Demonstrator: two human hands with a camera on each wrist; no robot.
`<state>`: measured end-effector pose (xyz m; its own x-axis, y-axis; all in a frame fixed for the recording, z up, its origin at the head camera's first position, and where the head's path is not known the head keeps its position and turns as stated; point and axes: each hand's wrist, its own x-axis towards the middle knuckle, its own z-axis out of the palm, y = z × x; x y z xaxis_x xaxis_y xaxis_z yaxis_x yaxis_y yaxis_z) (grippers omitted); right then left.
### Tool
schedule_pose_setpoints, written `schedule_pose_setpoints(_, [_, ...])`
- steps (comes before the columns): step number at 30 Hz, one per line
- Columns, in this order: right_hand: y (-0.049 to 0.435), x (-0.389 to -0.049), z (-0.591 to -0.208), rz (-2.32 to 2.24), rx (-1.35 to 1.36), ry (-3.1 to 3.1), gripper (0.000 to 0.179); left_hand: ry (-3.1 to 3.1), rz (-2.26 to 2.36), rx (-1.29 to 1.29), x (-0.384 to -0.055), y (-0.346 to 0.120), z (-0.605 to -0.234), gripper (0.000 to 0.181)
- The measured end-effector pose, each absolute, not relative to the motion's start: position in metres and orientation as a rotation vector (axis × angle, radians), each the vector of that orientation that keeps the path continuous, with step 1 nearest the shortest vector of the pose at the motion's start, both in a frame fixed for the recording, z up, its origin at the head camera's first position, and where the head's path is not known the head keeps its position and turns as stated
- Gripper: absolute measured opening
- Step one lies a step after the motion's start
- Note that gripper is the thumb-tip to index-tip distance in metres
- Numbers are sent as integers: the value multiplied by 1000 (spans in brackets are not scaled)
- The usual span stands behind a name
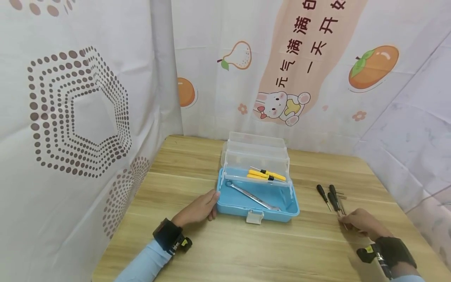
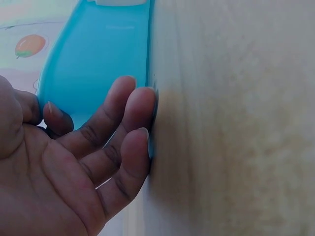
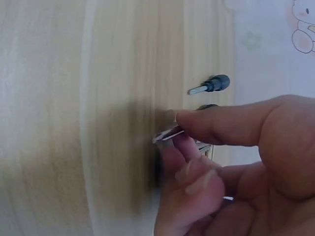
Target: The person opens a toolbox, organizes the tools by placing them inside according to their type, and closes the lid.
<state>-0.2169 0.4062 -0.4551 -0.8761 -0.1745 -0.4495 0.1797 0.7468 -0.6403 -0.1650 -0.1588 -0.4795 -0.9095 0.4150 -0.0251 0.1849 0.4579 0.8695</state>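
At the left end of a light blue toolbox (image 1: 243,212), my left hand (image 1: 199,207) grips the corner, thumb and forefinger at the rim and the other fingers against the wall. The lid stands raised with its clear trays (image 1: 257,156). A combination wrench (image 1: 251,194) lies in the bottom. Several yellow-handled screwdrivers (image 1: 266,174) sit in the lowest tray. To the right, my right hand (image 1: 363,223) pinches the metal shaft of a black-handled screwdriver (image 1: 333,201); in the right wrist view its tip (image 3: 166,134) shows between thumb and fingers, its handle mostly hidden.
Another black screwdriver (image 1: 322,196) lies left of the right hand, and a further black handle (image 1: 332,188) lies behind. L-shaped hex keys (image 1: 341,203) are beside them, partly covered. The wooden table (image 1: 267,250) ends at printed curtains (image 1: 211,94) at the back and sides.
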Motion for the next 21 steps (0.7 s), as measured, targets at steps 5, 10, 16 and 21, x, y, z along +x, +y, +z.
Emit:
schedule_pose_setpoints(5, [405,-215,-449,-1042,-2,2341,37,2472,1437,516,-165,-159,-481,47])
schedule_pose_setpoints(10, [404,-212,-446,-1115,20,2304,25,2462,1438,519,-165,-159,-481,48])
schedule_pose_setpoints(16, [405,-211,-442,-1114,6,2353,40,2458,1442,513,-165,-160,-481,49])
schedule_pose_setpoints(21, [407,-206,-443,-1114,-30,2345,37,2459,1444,514,-165,-159,-482,48])
